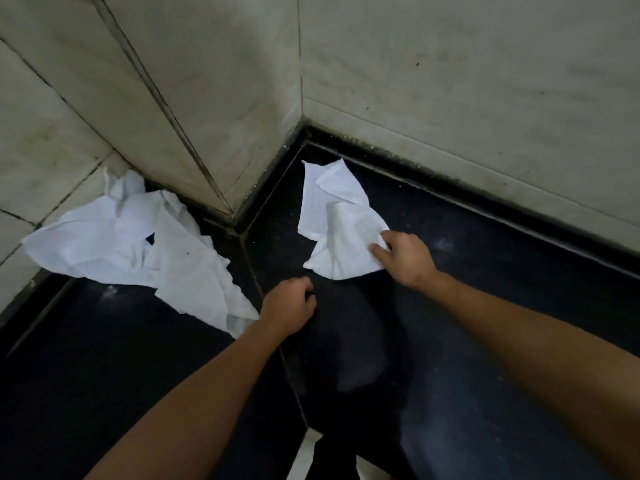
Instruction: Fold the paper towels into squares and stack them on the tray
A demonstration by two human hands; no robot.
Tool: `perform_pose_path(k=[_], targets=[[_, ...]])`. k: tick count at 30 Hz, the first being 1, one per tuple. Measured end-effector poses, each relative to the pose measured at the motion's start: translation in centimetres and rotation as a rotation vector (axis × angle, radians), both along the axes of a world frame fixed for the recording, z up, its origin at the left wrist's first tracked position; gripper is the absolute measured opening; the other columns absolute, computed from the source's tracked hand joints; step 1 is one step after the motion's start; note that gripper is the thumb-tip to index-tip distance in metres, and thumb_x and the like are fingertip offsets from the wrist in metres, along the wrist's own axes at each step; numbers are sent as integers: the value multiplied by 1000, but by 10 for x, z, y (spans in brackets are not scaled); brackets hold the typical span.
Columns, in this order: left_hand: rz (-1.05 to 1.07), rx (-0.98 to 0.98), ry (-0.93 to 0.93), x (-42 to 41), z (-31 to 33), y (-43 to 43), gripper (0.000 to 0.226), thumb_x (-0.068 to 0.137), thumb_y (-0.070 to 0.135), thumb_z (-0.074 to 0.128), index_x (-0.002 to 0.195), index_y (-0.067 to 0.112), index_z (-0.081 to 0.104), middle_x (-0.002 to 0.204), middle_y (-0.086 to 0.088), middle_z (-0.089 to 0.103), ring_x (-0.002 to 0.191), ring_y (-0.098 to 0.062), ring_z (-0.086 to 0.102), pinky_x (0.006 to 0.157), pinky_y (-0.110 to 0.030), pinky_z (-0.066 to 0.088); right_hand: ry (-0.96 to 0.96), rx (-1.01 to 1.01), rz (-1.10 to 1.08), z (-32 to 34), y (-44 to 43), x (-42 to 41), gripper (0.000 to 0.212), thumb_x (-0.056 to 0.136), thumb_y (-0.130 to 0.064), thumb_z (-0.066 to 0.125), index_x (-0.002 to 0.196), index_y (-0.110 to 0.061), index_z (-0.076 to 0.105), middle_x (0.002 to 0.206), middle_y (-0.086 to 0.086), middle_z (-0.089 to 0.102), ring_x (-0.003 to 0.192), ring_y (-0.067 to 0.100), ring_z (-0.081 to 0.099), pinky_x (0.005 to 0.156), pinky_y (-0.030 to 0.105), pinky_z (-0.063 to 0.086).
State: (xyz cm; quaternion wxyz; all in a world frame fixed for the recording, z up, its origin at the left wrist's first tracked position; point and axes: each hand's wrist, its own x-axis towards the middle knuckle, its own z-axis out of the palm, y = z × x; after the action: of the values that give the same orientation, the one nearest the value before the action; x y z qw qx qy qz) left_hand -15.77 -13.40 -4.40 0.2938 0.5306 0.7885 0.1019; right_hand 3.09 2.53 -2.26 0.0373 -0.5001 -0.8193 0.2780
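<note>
A crumpled white paper towel (pixel 337 216) lies on the black counter (pixel 485 271) near the wall corner. My right hand (pixel 405 256) pinches its right edge, with the index finger lying across the sheet. My left hand (pixel 289 306) hovers just below and left of that towel with its fingers curled, holding nothing and not touching the paper. A larger heap of crumpled white paper towels (pixel 138 237) lies to the left, partly up against the tiled wall. No tray is in view.
Pale tiled walls (pixel 450 81) meet in a corner right behind the towels and bound the counter at the back and left. A seam (pixel 277 341) runs down the dark counter between my arms. The counter's front edge shows at the bottom centre.
</note>
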Motion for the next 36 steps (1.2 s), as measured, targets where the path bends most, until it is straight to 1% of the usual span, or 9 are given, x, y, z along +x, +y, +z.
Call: perform_pose_path(k=[6, 13, 18, 21, 24, 26, 28, 30, 36], targets=[[-74, -23, -21, 52, 11, 9, 19, 89, 25, 55, 103, 16, 64, 96, -1, 67, 90, -21, 61, 76, -34, 51, 172, -114, -223, 10, -28, 75, 37, 94, -29, 56, 64, -10, 44, 61, 4, 51, 56, 17, 47, 54, 35, 38], [-76, -55, -70, 123, 14, 1, 22, 89, 27, 58, 108, 17, 63, 94, -1, 68, 87, -20, 63, 74, -34, 52, 152, -307, -582, -12, -75, 172, 27, 96, -29, 54, 84, -5, 55, 83, 7, 60, 80, 25, 58, 68, 32, 41], [54, -93, -129, 162, 3, 15, 39, 89, 34, 60, 121, 12, 57, 105, -8, 66, 98, -25, 62, 85, -38, 51, 75, -405, -609, -27, -103, 228, 26, 93, -36, 58, 89, -10, 55, 85, 3, 59, 82, 23, 58, 68, 32, 43], [39, -138, -106, 190, -3, 22, 29, 85, 32, 63, 105, 11, 61, 102, -6, 64, 94, -24, 59, 77, -35, 48, 39, -439, -579, -34, -110, 255, 18, 88, -33, 65, 92, -16, 59, 85, -1, 62, 80, 18, 60, 67, 29, 45], [50, -212, -60, 212, -9, 20, 23, 78, 26, 64, 97, 12, 63, 99, -3, 62, 94, -24, 59, 69, -31, 43, 19, -492, -551, -37, -113, 273, 14, 85, -29, 69, 79, -21, 59, 78, -3, 63, 75, 16, 61, 65, 27, 46], [113, -215, -79, 219, -9, 16, 15, 76, 24, 65, 86, 13, 63, 86, -1, 63, 82, -21, 60, 60, -28, 40, 28, -488, -558, -36, -114, 283, 16, 86, -26, 68, 74, -21, 58, 76, -2, 63, 74, 16, 61, 65, 28, 48], [207, -129, -178, 222, -6, 11, 12, 77, 22, 67, 74, 12, 61, 71, 1, 60, 69, -18, 58, 53, -25, 40, 50, -471, -595, -35, -114, 290, 11, 87, -24, 66, 80, -17, 60, 77, 0, 65, 75, 18, 63, 67, 31, 51], [344, -31, -321, 226, 3, 6, 14, 79, 20, 69, 75, 8, 62, 70, -2, 62, 66, -16, 58, 54, -25, 43, 125, -482, -639, -33, -113, 299, 9, 88, -21, 63, 84, -15, 60, 74, 2, 67, 68, 18, 66, 66, 34, 54], [751, 50, -663, 221, 14, 5, 8, 82, 8, 66, 76, 7, 60, 79, -9, 61, 76, -20, 57, 74, -38, 52, 335, -643, -711, -22, -118, 299, 10, 92, -20, 62, 90, -11, 58, 73, 5, 66, 47, 14, 60, 40, 24, 43]])
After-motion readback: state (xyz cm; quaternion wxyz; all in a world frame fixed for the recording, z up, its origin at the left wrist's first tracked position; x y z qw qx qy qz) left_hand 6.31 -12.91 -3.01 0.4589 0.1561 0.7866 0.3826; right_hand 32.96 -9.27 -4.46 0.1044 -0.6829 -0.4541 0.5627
